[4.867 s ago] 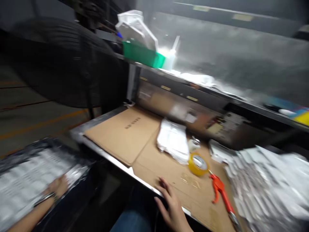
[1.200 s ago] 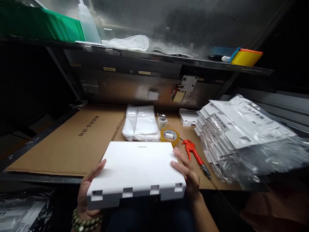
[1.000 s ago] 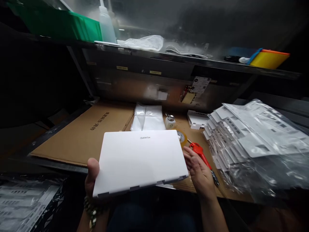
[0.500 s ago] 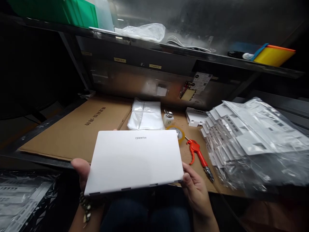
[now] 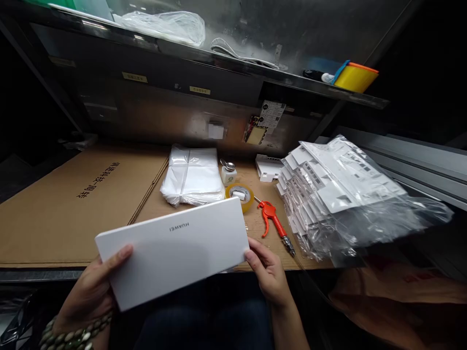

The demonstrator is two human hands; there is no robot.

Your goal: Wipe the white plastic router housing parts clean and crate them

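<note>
A white panel (image 5: 178, 262), printed with upside-down HUAWEI lettering, is held up over the bench's front edge and tilted, its right end higher. My left hand (image 5: 91, 287) grips its left end, thumb on the face and the other fingers behind. At the right end, my right hand (image 5: 268, 272) pinches the edge between thumb and fingers. Just beyond the panel lie a roll of clear tape (image 5: 240, 197) and a red air blow gun (image 5: 270, 214). The panel's rear side is hidden from me.
On the bench (image 5: 148, 210) are a cardboard sheet (image 5: 62, 209), a stack of plastic bags (image 5: 193, 175), a small pump bottle (image 5: 228, 175) and a white part (image 5: 269, 167). Bagged white panels (image 5: 339, 180) are piled at right. A metal shelf (image 5: 175, 53) crosses above.
The panel has swung to a steeper tilt, its left end dropping, and shows less of its face. My left thumb has come onto its face. The camera view has shifted right.
</note>
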